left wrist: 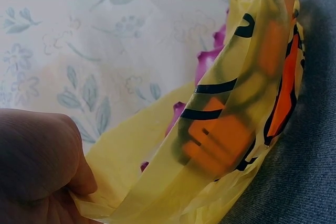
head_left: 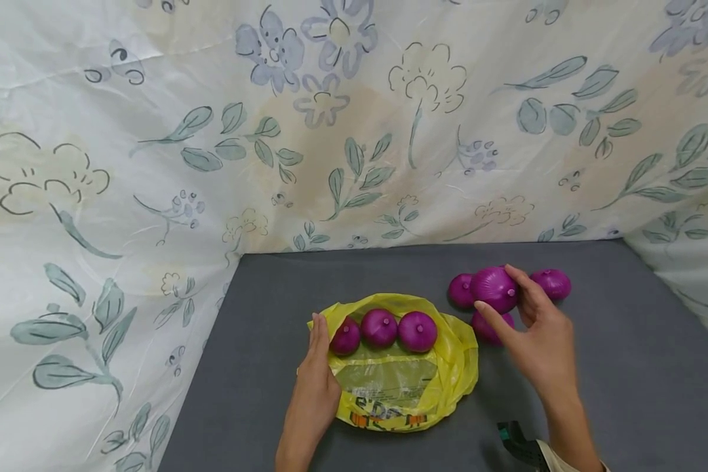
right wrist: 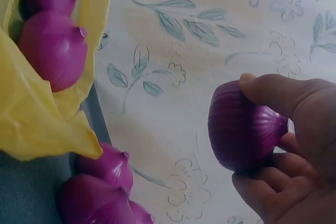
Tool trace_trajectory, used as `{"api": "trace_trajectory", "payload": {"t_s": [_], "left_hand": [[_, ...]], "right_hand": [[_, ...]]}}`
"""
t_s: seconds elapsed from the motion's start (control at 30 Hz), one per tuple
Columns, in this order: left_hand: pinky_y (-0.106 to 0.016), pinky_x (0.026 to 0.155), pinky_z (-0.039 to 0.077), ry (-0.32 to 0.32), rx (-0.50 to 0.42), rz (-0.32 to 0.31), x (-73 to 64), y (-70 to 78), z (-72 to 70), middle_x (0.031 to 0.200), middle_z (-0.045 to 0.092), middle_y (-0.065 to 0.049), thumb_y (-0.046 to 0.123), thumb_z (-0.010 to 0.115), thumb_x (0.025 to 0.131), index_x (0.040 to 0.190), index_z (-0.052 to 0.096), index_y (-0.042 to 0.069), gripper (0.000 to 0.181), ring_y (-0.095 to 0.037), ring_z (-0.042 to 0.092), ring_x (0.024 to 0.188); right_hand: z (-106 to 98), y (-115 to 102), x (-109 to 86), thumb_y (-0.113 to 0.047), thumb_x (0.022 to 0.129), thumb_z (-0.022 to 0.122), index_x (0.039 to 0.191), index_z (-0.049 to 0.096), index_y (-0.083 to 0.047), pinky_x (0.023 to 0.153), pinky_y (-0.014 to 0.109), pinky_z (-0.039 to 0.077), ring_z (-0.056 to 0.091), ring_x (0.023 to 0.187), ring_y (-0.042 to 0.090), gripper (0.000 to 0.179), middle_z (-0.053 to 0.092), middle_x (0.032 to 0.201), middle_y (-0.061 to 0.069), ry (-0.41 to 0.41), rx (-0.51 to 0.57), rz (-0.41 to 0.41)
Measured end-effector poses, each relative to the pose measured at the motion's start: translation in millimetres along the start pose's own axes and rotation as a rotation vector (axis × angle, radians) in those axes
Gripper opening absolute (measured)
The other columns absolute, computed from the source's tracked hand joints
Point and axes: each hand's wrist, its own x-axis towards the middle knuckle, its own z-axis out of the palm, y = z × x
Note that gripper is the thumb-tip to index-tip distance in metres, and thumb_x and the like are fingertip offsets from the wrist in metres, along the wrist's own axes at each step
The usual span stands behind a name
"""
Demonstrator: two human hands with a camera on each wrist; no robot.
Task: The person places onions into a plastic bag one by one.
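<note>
A yellow plastic bag lies with its mouth wide, and three purple onions show in a row inside it. My left hand is at the bag's left side; in the left wrist view its thumb and fingers pinch the rim. With the thumb on one side and fingers on the other, my right hand grips another onion, held up over the onions right of the bag. The right wrist view shows this onion from the side, its pointed tip toward the palm.
Beside the bag's right edge, three loose onions rest on the dark grey table cover. A floral cloth hangs along the back and both sides. Near the right forearm a dark strap shows.
</note>
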Motion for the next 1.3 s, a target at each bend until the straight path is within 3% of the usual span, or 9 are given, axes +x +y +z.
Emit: {"api": "trace_trajectory", "payload": {"t_s": [0.07,0.17,0.37,0.5,0.57,0.67,0.8,1.03,1.3], "left_hand": [[-0.053,0.114,0.042,-0.002,0.000,0.001,-0.2,0.5,-0.3,0.176,0.009,-0.011,-0.022,0.037,0.096,0.169,0.015,0.003,0.081,-0.034,0.016,0.161],[-0.046,0.097,0.052,-0.010,0.000,-0.002,-0.4,1.0,-1.0,0.176,0.009,-0.011,-0.022,0.037,0.096,0.170,0.012,0.005,0.083,-0.034,0.016,0.161],[-0.037,0.077,0.050,-0.015,0.004,-0.006,0.2,0.5,-1.1,0.177,0.008,-0.010,-0.022,0.036,0.096,0.170,0.011,0.007,0.084,-0.035,0.015,0.161],[-0.042,0.085,0.052,-0.017,-0.011,-0.007,1.1,0.2,0.0,0.177,0.007,-0.010,-0.021,0.035,0.097,0.170,0.012,0.005,0.081,-0.034,0.014,0.162],[-0.047,0.100,0.050,-0.020,-0.023,-0.011,1.1,0.1,0.4,0.177,0.007,-0.010,-0.020,0.034,0.098,0.170,0.012,0.004,0.079,-0.034,0.013,0.162],[-0.052,0.107,0.047,-0.025,-0.030,-0.017,0.2,-0.4,0.6,0.177,0.006,-0.010,-0.021,0.034,0.098,0.170,0.012,0.004,0.079,-0.035,0.012,0.162],[-0.052,0.109,0.046,-0.028,-0.033,-0.027,-0.1,-0.3,0.6,0.177,0.005,-0.008,-0.020,0.034,0.098,0.170,0.011,0.005,0.080,-0.033,0.011,0.162],[-0.054,0.123,0.029,-0.021,-0.021,-0.020,0.5,-0.4,1.5,0.177,0.006,-0.007,-0.020,0.036,0.097,0.170,0.012,0.005,0.081,-0.030,0.011,0.162],[-0.055,0.121,0.031,-0.008,-0.010,-0.002,0.5,-0.9,1.8,0.177,0.008,-0.009,-0.020,0.038,0.097,0.170,0.013,0.005,0.081,-0.032,0.014,0.162]], "right_hand": [[3.1,-1.7,0.3,-0.027,0.087,0.090,0.156,0.055,-0.030,0.103,0.013,0.043,0.057,0.140,0.027,0.078,0.059,0.153,0.008,-0.013,0.010,-0.025],[7.9,-5.4,0.6,-0.025,0.086,0.091,0.155,0.056,-0.029,0.101,0.012,0.044,0.058,0.139,0.027,0.077,0.060,0.151,0.006,-0.031,0.021,-0.058],[16.0,-10.2,2.5,-0.026,0.086,0.090,0.156,0.055,-0.032,0.098,0.010,0.045,0.058,0.138,0.029,0.078,0.060,0.152,0.008,-0.093,0.015,-0.118],[21.5,-11.0,3.7,-0.029,0.088,0.089,0.156,0.054,-0.038,0.098,0.011,0.045,0.058,0.139,0.027,0.078,0.059,0.154,0.006,-0.155,0.024,-0.155],[25.1,-11.4,3.5,-0.028,0.088,0.089,0.156,0.053,-0.039,0.098,0.012,0.047,0.060,0.137,0.026,0.078,0.058,0.154,0.004,-0.186,0.043,-0.181],[30.9,-13.1,2.6,-0.022,0.087,0.090,0.154,0.053,-0.039,0.092,0.010,0.050,0.064,0.132,0.023,0.079,0.060,0.153,0.000,-0.231,0.097,-0.226],[38.0,-18.1,2.6,-0.014,0.084,0.091,0.154,0.055,-0.035,0.086,0.010,0.052,0.068,0.127,0.021,0.081,0.058,0.154,0.001,-0.297,0.172,-0.295],[49.4,-29.0,5.8,-0.018,0.086,0.090,0.155,0.054,-0.031,0.105,0.021,0.047,0.059,0.139,0.019,0.079,0.054,0.158,0.000,-0.422,0.185,-0.357],[61.5,-32.2,4.5,-0.026,0.089,0.088,0.155,0.055,-0.029,0.107,0.039,0.050,0.049,0.148,0.019,0.074,0.052,0.160,-0.003,-0.569,0.210,-0.383]]}}
